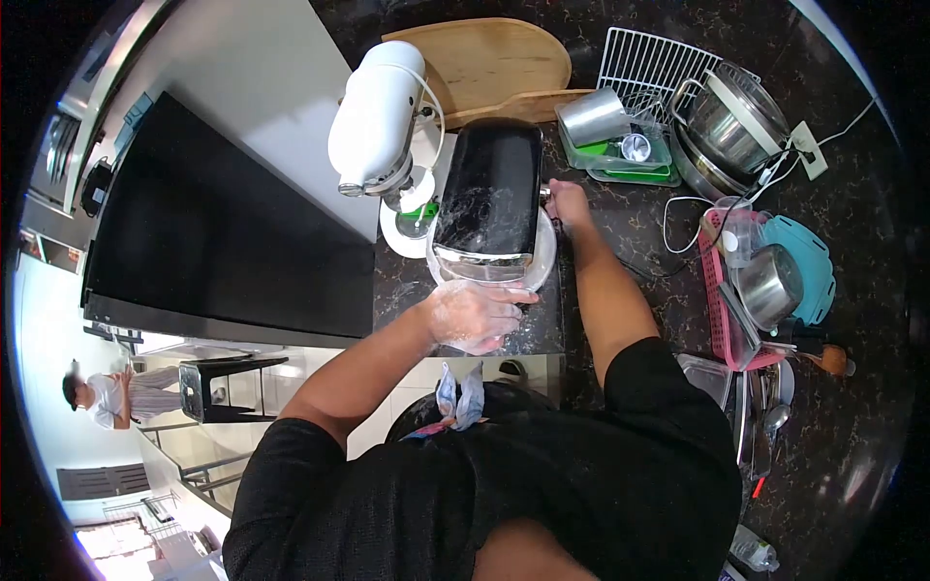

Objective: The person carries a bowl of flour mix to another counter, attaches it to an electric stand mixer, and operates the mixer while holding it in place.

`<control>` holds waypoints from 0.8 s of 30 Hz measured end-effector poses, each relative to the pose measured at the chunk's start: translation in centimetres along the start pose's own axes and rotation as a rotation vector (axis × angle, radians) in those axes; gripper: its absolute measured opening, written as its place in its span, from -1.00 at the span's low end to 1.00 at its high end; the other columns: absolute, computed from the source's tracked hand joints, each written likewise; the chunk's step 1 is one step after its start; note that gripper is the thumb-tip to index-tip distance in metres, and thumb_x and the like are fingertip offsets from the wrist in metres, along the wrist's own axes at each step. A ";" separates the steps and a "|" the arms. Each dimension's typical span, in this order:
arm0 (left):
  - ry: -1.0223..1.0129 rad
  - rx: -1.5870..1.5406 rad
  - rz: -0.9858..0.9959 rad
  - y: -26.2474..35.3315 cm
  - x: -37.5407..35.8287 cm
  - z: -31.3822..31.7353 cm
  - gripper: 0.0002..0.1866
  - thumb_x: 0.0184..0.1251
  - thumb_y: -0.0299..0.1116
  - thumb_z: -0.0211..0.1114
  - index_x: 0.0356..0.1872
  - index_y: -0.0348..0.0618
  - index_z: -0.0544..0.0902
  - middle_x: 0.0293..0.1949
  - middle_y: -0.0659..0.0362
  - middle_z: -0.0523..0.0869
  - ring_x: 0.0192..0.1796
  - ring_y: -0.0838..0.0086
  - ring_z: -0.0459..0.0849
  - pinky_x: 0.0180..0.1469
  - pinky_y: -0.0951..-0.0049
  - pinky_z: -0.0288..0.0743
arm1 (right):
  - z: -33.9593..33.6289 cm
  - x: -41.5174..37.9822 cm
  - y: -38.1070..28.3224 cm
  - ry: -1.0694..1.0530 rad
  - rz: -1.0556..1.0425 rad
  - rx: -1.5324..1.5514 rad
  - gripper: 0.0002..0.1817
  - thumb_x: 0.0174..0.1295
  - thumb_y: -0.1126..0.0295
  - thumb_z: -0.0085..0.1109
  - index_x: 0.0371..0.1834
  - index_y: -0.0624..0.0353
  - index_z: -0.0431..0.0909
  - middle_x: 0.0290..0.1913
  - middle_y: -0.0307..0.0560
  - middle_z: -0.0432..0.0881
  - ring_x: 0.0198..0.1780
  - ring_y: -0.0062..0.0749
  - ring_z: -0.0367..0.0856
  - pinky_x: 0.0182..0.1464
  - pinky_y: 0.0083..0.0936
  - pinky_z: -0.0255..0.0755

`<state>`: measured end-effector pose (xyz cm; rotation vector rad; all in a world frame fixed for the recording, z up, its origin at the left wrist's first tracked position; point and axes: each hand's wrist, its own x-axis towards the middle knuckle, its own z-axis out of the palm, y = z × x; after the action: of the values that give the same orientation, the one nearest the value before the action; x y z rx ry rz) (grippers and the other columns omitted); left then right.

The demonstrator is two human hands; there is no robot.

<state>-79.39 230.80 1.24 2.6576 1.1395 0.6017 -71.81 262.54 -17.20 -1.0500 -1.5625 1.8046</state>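
Left hand (473, 317) angles inward, fingers loosely spread, before the black machine (492, 184), right hand (569, 204) curled round its side handle (544, 192)

The black machine (489, 184) hides most of the white plate (547, 259) under it. What the right hand (569, 204) grips, perhaps a handle, is mostly covered by its fingers. The left hand's (477, 316) palm is hidden. The bottom edge cuts off the black shirt (601, 484).

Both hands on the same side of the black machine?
No, the left hand is at the near end of the black machine, the right hand at its right side.
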 end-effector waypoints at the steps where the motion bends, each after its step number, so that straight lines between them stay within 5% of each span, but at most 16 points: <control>1: -0.006 -0.003 0.005 -0.1 0.0 0.0 -0.69 0.06 -0.42 0.39 -0.12 -0.23 0.76 0.04 0.06 0.79 0.45 0.16 0.59 0.55 0.04 0.45 | -0.1 0.4 0.2 -0.009 0.032 -0.030 -0.76 0.56 0.25 0.11 -0.11 0.18 0.63 -0.52 -0.32 0.54 -0.65 -0.65 0.37 -0.60 -0.59 0.19; 5: 0.020 0.015 0.028 -0.5 -0.2 -0.1 -0.76 0.03 -0.40 0.39 -0.23 -0.21 0.72 0.00 0.03 0.78 0.47 0.18 0.56 0.56 0.09 0.43 | 0.9 -1.2 0.3 -0.062 -0.018 0.218 -0.79 0.54 0.30 0.07 -0.16 0.17 0.62 -0.56 -0.33 0.50 -0.65 -0.64 0.35 -0.61 -0.57 0.16; 10: 0.034 0.021 0.045 -0.7 -0.2 0.4 -0.80 0.02 -0.39 0.40 -0.29 -0.20 0.70 -0.03 0.02 0.77 0.48 0.18 0.54 0.58 0.08 0.41 | 1.3 -1.8 0.0 -0.059 -0.120 0.155 -0.81 0.51 0.31 0.07 -0.24 0.14 0.59 -0.61 -0.34 0.44 -0.69 -0.62 0.29 -0.64 -0.55 0.13; 13: 0.029 0.025 0.050 -0.8 -0.4 0.6 -0.79 0.03 -0.38 0.40 -0.28 -0.20 0.70 -0.02 0.03 0.77 0.48 0.19 0.54 0.59 0.09 0.41 | 0.8 -3.1 -1.8 -0.078 0.097 0.204 -0.77 0.51 0.29 0.08 -0.32 0.11 0.56 -0.63 -0.35 0.41 -0.70 -0.62 0.25 -0.65 -0.54 0.11; 22: -0.045 0.084 0.064 -0.7 -0.4 0.0 -0.69 0.10 -0.41 0.37 -0.09 -0.22 0.74 0.08 0.10 0.77 0.47 0.21 0.57 0.50 0.08 0.51 | 1.5 -3.7 -3.4 -0.013 0.184 0.163 -0.66 0.53 0.16 0.13 -0.39 0.12 0.55 -0.66 -0.33 0.40 -0.70 -0.56 0.28 -0.64 -0.49 0.15; 24: -0.026 0.070 0.051 -0.4 -0.5 0.0 -0.69 0.11 -0.41 0.36 -0.09 -0.21 0.74 0.07 0.09 0.77 0.44 0.20 0.59 0.47 0.09 0.54 | 1.8 -3.9 -3.9 0.074 0.193 -0.051 -0.66 0.52 0.12 0.17 -0.29 0.17 0.62 -0.55 -0.27 0.52 -0.61 -0.56 0.38 -0.56 -0.50 0.26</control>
<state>-79.97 230.65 0.98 2.7526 1.1095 0.5444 -71.46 259.11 -12.54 -1.3163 -1.5146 1.8351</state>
